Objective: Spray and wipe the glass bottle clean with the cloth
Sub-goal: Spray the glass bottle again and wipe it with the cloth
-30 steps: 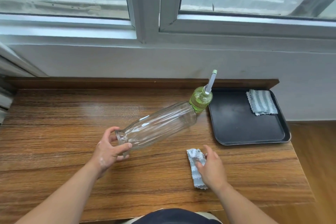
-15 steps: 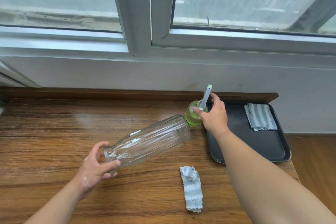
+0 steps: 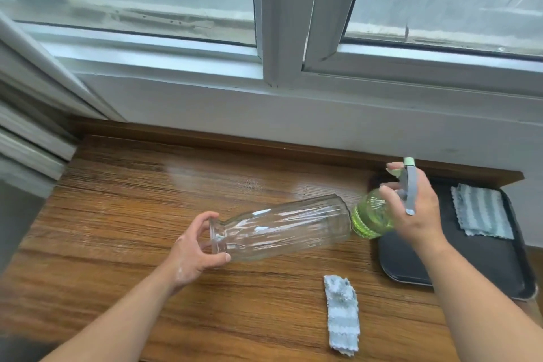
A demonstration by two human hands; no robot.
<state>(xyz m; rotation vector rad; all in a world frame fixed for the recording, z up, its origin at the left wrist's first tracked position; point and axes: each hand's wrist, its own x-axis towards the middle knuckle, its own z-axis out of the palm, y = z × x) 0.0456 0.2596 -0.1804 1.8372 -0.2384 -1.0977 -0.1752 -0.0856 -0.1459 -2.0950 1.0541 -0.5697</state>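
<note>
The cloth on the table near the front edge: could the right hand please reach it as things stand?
Probably not at once: the right hand is closed around the green spray bottle. The cloth itself lies uncovered below it.

Looked this one over from my end and honestly there's nothing to read anywhere. The glass bottle (image 3: pixel 282 226) at the centre of the frame is plain ribbed glass, no label or marking on it. The green spray bottle (image 3: pixel 371 219) at centre right carries no brand or print I can make out, and neither cloth shows a tag.
</note>
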